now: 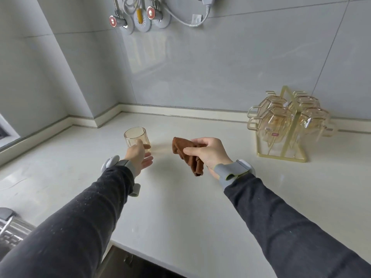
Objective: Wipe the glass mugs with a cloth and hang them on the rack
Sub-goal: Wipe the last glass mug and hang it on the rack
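Looks nearly done: four hung on the rack [281, 155] at the tabletop's [180, 197] back right. Just need to wipe and hang the last mug [135, 136], back left. Got cloth [179, 148] pinched in right fingers [189, 151], left fingers [147, 160] loosely open against the mug.

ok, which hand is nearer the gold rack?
Right. The right hand, gripping the cloth, is mid-counter, left of the rack; the left hand is farther left, at the lone mug.

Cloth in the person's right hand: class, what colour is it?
The cloth is plain brown; the head view shows it best.
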